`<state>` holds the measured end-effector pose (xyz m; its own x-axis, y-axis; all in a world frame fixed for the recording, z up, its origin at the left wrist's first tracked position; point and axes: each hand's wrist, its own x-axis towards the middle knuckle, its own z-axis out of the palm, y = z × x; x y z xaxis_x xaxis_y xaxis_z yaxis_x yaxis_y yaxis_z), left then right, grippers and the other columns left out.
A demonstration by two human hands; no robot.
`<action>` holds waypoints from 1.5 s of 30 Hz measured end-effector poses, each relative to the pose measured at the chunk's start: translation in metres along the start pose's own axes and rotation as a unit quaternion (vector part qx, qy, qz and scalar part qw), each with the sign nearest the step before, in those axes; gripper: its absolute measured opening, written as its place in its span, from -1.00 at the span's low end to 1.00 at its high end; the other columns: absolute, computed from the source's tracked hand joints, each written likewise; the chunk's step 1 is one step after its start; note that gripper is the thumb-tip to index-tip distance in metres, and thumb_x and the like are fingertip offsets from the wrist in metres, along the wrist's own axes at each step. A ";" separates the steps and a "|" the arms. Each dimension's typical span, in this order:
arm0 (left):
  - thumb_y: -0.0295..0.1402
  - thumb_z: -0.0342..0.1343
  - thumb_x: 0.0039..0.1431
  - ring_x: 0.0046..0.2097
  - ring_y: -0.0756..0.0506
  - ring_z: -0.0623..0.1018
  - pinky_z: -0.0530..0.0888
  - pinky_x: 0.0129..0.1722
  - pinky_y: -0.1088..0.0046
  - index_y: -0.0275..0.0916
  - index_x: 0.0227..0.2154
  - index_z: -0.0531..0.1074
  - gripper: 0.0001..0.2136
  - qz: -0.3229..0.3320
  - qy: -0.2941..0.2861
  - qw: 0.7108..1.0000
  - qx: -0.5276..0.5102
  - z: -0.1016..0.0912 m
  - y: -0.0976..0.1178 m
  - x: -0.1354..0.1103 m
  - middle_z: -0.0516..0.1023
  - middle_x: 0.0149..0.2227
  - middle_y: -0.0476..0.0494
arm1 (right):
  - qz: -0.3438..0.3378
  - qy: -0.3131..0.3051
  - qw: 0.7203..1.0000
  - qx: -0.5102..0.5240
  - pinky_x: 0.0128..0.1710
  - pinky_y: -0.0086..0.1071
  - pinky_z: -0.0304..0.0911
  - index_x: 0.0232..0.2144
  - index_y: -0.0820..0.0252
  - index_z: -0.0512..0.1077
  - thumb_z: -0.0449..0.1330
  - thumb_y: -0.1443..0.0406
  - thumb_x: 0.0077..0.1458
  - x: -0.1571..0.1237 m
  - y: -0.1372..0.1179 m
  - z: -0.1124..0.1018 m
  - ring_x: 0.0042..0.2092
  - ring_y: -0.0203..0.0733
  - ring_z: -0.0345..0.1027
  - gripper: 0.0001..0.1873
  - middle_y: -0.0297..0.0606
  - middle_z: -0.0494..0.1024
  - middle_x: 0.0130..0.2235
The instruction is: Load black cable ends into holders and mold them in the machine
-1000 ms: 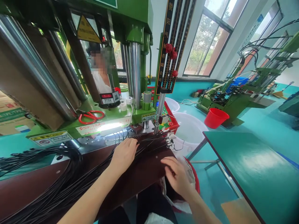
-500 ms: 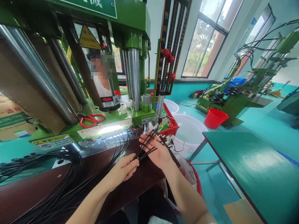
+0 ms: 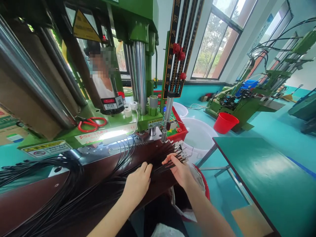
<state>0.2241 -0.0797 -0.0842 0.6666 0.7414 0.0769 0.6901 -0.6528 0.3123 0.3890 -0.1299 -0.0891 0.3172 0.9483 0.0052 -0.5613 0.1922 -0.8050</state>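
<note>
My left hand is palm down over the dark brown table, its fingers curled on thin black cables; the fingertips are partly hidden. To its right, my right hand has thumb and fingers closed around several black cables near their ends. Those ends carry small metallic connectors, bunched at the table's right edge. A thick bundle of black cables runs along the left of the table. Several more cables curve out of the metal plate under the green press.
The green press stands behind the table, with red-handled scissors on its bed. On the right are a green-topped table, a red bucket and a white tub. A person is partly visible behind the press.
Both hands have lowered toward the table, the right one moving right and down. The cables held up between them now lie low among the other connector ends. The view has shifted slightly.
</note>
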 end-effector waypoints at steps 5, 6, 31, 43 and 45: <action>-0.55 -0.22 0.10 -0.33 -0.15 0.45 0.33 -0.53 0.42 -0.31 -0.32 0.34 -0.77 -0.024 0.032 0.984 0.174 0.011 0.004 0.018 0.36 -0.31 -0.20 | 0.003 0.055 0.998 0.043 -0.23 -0.29 0.26 -0.46 0.20 0.40 0.22 0.30 -0.05 -0.005 0.009 -0.012 -0.32 -0.23 0.39 -0.92 -0.34 0.49 -0.44; -0.56 -0.22 0.09 -0.33 -0.15 0.44 0.32 -0.54 0.42 -0.30 -0.36 0.34 -0.78 -0.018 0.030 0.983 0.178 0.012 0.003 0.020 0.36 -0.33 -0.19 | 0.004 0.052 0.998 0.042 -0.27 -0.31 0.27 -0.46 0.20 0.40 0.21 0.29 -0.04 -0.006 0.011 -0.012 -0.31 -0.22 0.38 -0.92 -0.33 0.49 -0.43; -0.40 -0.09 0.06 -0.29 -0.09 0.46 0.37 -0.32 0.44 -0.14 -0.27 0.37 -0.80 0.066 -0.090 0.973 -0.203 -0.016 -0.009 -0.062 0.46 -0.28 -0.12 | 0.032 -0.185 0.978 -0.092 -0.22 -0.36 0.21 -0.41 0.22 0.51 0.10 0.28 0.04 -0.014 -0.017 0.027 -0.28 -0.26 0.32 -0.81 -0.25 0.45 -0.31; -0.06 0.06 -0.04 -0.78 0.16 0.01 0.01 -0.75 0.61 -0.24 -0.44 0.29 -0.69 -0.180 -0.168 0.597 -0.763 0.013 0.043 -0.059 0.13 -0.77 0.17 | 0.131 -0.305 0.934 -0.133 0.03 -0.15 0.06 0.09 0.09 0.16 0.09 0.03 0.01 -0.017 -0.004 0.035 0.04 -0.11 0.21 -0.39 -0.11 0.31 0.06; -0.08 0.05 -0.02 -0.78 0.16 0.06 0.00 -0.76 0.62 -0.28 -0.47 0.30 -0.69 -0.183 -0.175 0.607 -0.753 0.011 0.045 -0.055 0.18 -0.77 0.14 | 0.082 -0.332 0.924 -0.171 0.07 -0.16 -0.02 0.10 0.09 0.15 0.05 0.00 0.03 -0.004 -0.020 0.040 0.11 -0.11 0.11 -0.38 -0.12 0.23 0.12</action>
<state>0.2220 -0.1515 -0.0851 0.7469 0.5434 -0.3831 -0.0540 0.6238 0.7797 0.3687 -0.1272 -0.0492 -0.3527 0.9255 0.1384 -0.2506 0.0491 -0.9668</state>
